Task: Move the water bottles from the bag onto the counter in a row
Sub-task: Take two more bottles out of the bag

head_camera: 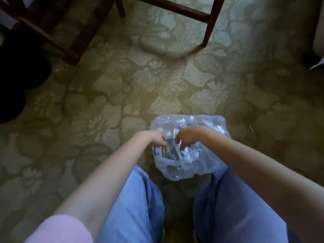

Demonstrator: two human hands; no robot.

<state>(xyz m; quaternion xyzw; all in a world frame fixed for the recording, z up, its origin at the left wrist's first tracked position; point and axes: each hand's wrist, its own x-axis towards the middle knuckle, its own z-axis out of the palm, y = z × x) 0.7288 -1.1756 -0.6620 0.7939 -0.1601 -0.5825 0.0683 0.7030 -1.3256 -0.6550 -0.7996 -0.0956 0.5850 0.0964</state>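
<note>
A clear plastic bag (pixel 208 123) full of small water bottles (pixel 175 153) sits on the carpet just in front of my knees. Several white bottle caps show through the film at its far side. My left hand (pixel 156 137) and my right hand (pixel 188 137) both rest on top of the bag near its middle, fingers curled and pinching the plastic film on either side of a gap. Through that gap I see bottle labels. No counter is in view.
Green patterned carpet (pixel 122 85) covers the floor. Dark wooden chair legs (pixel 208 23) stand at the far centre, more wooden legs (pixel 70 41) at the far left. A dark rounded object (pixel 19 76) sits at the left edge. My legs in blue jeans (pixel 140 207) fill the foreground.
</note>
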